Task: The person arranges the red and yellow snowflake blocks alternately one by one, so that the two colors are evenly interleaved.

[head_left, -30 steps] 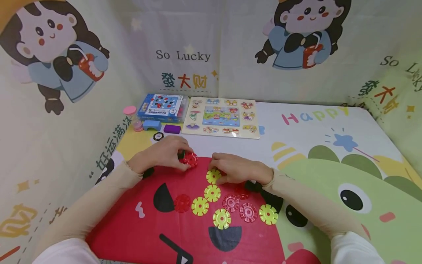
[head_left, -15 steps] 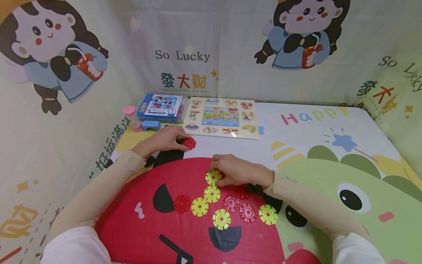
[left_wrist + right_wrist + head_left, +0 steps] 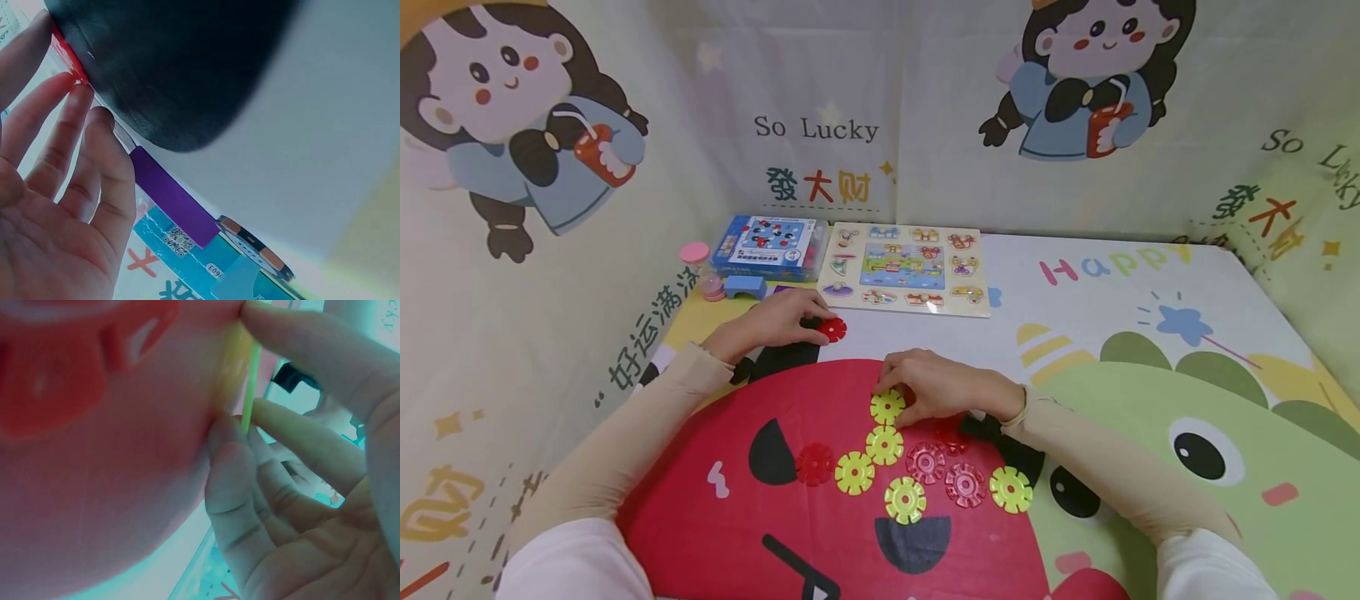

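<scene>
Moved red disc: since a second ago, one red disc (image 3: pixel 838 335) has been carried by the left hand (image 3: pixel 778 319) from the back edge of the red print (image 3: pixel 700 525) to a spot farther back, near the puzzle board (image 3: pixel 901 267); over the last half second hardly any shift is seen.
Meaning for the work: this disc is judged to have been set apart from the others, while the yellow row (image 3: pixel 880 451) is kept in place.
Tabletop (image 3: pixel 1075 292): most of the discs are spread over its red print.
Puzzle board: laid flat at the back, close beside the blue box (image 3: pixel 767 247).
Right hand (image 3: pixel 936 385): the topmost yellow disc (image 3: pixel 880 410) is pinched between thumb and fingers.
Left hand: thumb and fingertips are closed on the red disc, which seems to be laid flat; no release can be made out.
Pink-lidded jar (image 3: pixel 703 271): placed left of the blue box, next to the blue block (image 3: pixel 746 287).
Purple block (image 3: pixel 175 197): mostly hidden by the left hand from the head view; the round chip (image 3: pixel 255 247) is shown just beside it in the left wrist view.
Yellow row: three discs are set touching or nearly so; whether they are interlocked cannot be told.
Loose red discs (image 3: pixel 917 468): scattered on both sides of the row.
</scene>
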`<state>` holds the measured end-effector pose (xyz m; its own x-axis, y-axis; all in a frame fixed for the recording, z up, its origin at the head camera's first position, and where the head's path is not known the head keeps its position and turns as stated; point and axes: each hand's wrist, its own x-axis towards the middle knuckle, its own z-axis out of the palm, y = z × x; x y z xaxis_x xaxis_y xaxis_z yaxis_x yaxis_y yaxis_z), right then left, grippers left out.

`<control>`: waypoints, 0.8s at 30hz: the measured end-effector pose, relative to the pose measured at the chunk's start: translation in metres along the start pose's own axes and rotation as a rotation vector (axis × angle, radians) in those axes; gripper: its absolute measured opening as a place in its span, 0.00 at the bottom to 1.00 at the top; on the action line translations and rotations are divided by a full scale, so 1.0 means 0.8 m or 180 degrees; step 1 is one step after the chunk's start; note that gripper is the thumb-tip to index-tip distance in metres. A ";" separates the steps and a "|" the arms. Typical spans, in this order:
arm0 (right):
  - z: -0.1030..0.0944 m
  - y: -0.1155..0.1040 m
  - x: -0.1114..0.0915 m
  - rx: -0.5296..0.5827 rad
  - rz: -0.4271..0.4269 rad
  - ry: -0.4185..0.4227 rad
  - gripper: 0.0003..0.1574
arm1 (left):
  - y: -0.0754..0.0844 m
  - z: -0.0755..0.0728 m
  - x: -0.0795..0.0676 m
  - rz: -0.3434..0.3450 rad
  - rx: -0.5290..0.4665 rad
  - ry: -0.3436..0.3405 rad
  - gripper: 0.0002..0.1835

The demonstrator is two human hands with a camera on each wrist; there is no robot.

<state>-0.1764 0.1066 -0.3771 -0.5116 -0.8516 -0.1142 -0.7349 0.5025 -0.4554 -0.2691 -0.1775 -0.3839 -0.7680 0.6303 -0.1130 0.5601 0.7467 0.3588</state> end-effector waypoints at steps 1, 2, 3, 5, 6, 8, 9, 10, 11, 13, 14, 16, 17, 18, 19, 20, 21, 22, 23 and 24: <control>0.000 0.001 0.001 -0.0008 -0.0021 0.0010 0.33 | 0.000 0.000 0.000 0.0009 -0.0007 0.0003 0.28; -0.001 0.002 0.002 -0.0024 -0.0046 0.0024 0.33 | 0.001 0.000 0.000 0.0011 -0.0011 0.0000 0.28; -0.001 0.004 0.003 -0.0036 -0.0070 0.0047 0.32 | 0.001 0.000 0.000 0.0006 -0.0010 -0.0007 0.27; -0.001 0.007 0.006 -0.0059 -0.0080 0.0097 0.32 | 0.001 -0.001 0.001 -0.0011 -0.0010 -0.0022 0.27; -0.001 0.009 0.008 -0.0074 -0.0067 0.0122 0.31 | 0.002 -0.001 0.001 -0.0026 -0.0009 -0.0028 0.27; -0.004 0.013 0.012 -0.0089 -0.0014 0.0218 0.30 | 0.002 -0.002 0.002 -0.0051 -0.0016 -0.0051 0.27; -0.006 0.017 0.015 -0.0094 0.0014 0.0285 0.30 | 0.002 -0.002 0.002 -0.0058 -0.0022 -0.0056 0.27; -0.009 0.021 0.019 -0.0092 0.0050 0.0364 0.30 | 0.002 -0.003 0.002 -0.0061 -0.0024 -0.0052 0.27; -0.013 0.026 0.024 -0.0103 0.0068 0.0462 0.30 | 0.002 -0.003 0.001 -0.0066 -0.0026 -0.0049 0.27; -0.021 0.036 0.038 -0.0113 0.0117 0.0678 0.29 | 0.002 -0.004 0.001 -0.0055 -0.0016 -0.0042 0.27; -0.026 0.040 0.045 -0.0131 0.0137 0.0784 0.28 | 0.002 -0.004 0.001 -0.0053 -0.0003 -0.0043 0.27; -0.033 0.047 0.061 -0.0124 0.0217 0.0921 0.27 | 0.002 -0.005 0.000 -0.0035 0.0007 -0.0036 0.27; -0.035 0.050 0.068 -0.0135 0.0258 0.0953 0.27 | 0.003 -0.005 0.001 -0.0027 0.0006 -0.0037 0.27; -0.037 0.052 0.074 -0.0122 0.0324 0.0959 0.28 | 0.003 -0.005 0.001 -0.0023 0.0010 -0.0037 0.27; -0.038 0.054 0.080 -0.0133 0.0393 0.0942 0.29 | 0.003 -0.006 0.001 -0.0022 0.0002 -0.0042 0.27; -0.038 0.055 0.084 -0.0136 0.0456 0.0914 0.29 | 0.004 -0.006 0.001 -0.0021 -0.0010 -0.0045 0.27; -0.037 0.057 0.089 -0.0148 0.0520 0.0867 0.29 | 0.004 -0.006 0.001 -0.0013 -0.0015 -0.0043 0.26; -0.036 0.057 0.092 -0.0185 0.0568 0.0820 0.29 | 0.005 -0.006 0.001 -0.0010 -0.0018 -0.0040 0.26; -0.035 0.057 0.095 -0.0193 0.0612 0.0777 0.28 | 0.005 -0.005 0.001 -0.0008 -0.0019 -0.0037 0.26; -0.033 0.057 0.097 -0.0203 0.0656 0.0744 0.28 | 0.005 -0.005 0.001 -0.0005 -0.0025 -0.0032 0.26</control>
<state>-0.2619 0.0676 -0.3832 -0.7357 -0.6772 0.0111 -0.6277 0.6756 -0.3867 -0.2687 -0.1750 -0.3789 -0.7657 0.6314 -0.1227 0.5564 0.7459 0.3660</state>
